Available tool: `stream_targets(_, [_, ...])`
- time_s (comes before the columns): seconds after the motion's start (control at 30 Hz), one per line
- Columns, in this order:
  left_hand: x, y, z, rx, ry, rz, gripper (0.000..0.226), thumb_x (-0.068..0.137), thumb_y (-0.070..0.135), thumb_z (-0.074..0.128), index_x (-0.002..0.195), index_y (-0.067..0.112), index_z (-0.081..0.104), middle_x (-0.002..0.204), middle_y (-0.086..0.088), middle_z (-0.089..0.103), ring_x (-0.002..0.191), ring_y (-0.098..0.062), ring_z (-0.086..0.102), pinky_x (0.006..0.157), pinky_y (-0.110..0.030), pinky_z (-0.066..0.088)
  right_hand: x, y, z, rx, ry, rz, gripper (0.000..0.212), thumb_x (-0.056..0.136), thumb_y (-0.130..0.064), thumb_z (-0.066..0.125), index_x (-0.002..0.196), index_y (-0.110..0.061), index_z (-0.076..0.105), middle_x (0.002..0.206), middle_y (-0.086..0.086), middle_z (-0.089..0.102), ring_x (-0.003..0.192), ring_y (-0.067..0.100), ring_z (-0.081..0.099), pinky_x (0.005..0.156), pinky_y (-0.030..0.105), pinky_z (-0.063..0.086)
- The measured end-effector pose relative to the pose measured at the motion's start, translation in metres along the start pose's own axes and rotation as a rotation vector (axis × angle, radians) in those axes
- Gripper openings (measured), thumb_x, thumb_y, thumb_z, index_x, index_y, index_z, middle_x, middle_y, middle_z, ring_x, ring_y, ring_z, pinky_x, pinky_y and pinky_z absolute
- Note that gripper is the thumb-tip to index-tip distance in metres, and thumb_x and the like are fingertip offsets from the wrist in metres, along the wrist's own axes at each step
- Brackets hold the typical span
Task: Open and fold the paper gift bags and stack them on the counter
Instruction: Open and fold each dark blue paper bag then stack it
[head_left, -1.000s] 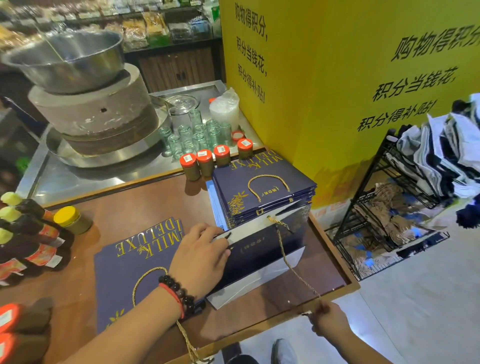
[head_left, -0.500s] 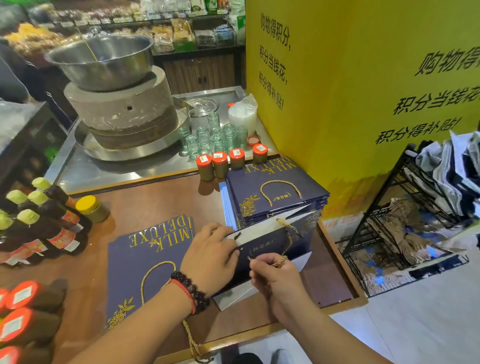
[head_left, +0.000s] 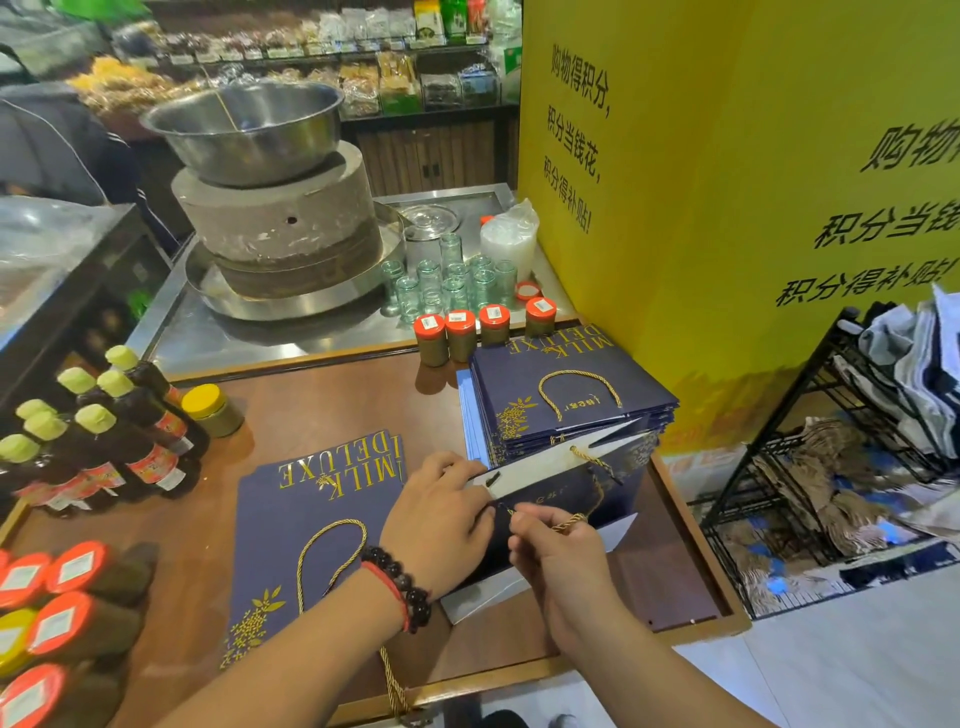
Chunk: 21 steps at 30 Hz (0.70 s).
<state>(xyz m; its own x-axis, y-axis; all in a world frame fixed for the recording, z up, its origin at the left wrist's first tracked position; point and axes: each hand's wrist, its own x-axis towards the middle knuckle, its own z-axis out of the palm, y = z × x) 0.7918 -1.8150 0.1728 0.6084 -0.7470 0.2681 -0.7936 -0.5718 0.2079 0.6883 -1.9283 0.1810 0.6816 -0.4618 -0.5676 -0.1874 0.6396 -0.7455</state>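
Pinning the half-opened gift bag against the tabletop, the left hand lies over its near rim with fingers curled onto the paper, probably to keep the bag from sliding while the cord is worked. The right hand pinches the gold cord handle between thumb and fingertips at the bag's mouth (most likely tucking it in so the bag lies flat). This bag sits toward the tabletop's right front corner, just in front of the stack of folded bags at the right edge. One flat bag lies left of it, its cord trailing over the front edge. Bottles crowd the left edge and orange-capped jars line the back, so free room is mainly the centre.
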Motion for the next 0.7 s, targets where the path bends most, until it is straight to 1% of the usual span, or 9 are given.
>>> stream_targets(0.17, [-0.0018,0.0013,0.0001,0.008,0.000,-0.001,0.038,0.085,0.036,0.040,0.080,0.021,0.075,0.112,0.008,0.065,0.106,-0.020,0.044,0.084,-0.042,0.051,-0.0013,0.0025,0.0014,-0.047,0.047,-0.034,0.009,0.088,0.000,0.065,0.095,-0.004,0.069,0.068,0.008,0.064,0.059,0.015,0.060,0.061,0.027,0.055])
stream_targets(0.4, [0.0005,0.0011,0.0019,0.011,0.031,0.008,0.037,0.082,0.034,0.041,0.074,0.019,0.073,0.106,0.008,0.067,0.102,-0.018,0.043,0.079,-0.040,0.053,-0.0019,0.0054,0.0025,-0.091,0.076,-0.059,0.010,0.088,-0.001,0.065,0.096,-0.005,0.068,0.072,0.010,0.065,0.060,0.014,0.061,0.064,0.027,0.056])
stream_targets(0.57, [-0.0008,0.0042,0.0005,0.023,0.054,0.011,0.036,0.081,0.034,0.041,0.072,0.020,0.074,0.104,0.008,0.068,0.101,-0.017,0.045,0.077,-0.040,0.054,-0.0065,0.0067,0.0057,-0.034,0.052,-0.045,0.010,0.088,0.002,0.063,0.096,-0.002,0.067,0.068,0.008,0.064,0.060,0.014,0.059,0.062,0.027,0.055])
stream_targets(0.7, [-0.0021,0.0049,-0.0001,0.040,0.052,0.016,0.038,0.082,0.035,0.041,0.072,0.021,0.074,0.105,0.008,0.068,0.101,-0.017,0.044,0.077,-0.039,0.054,-0.0082,0.0069,0.0051,-0.018,0.083,-0.058,0.010,0.088,0.001,0.063,0.094,-0.004,0.068,0.069,0.009,0.065,0.063,0.015,0.060,0.067,0.029,0.056])
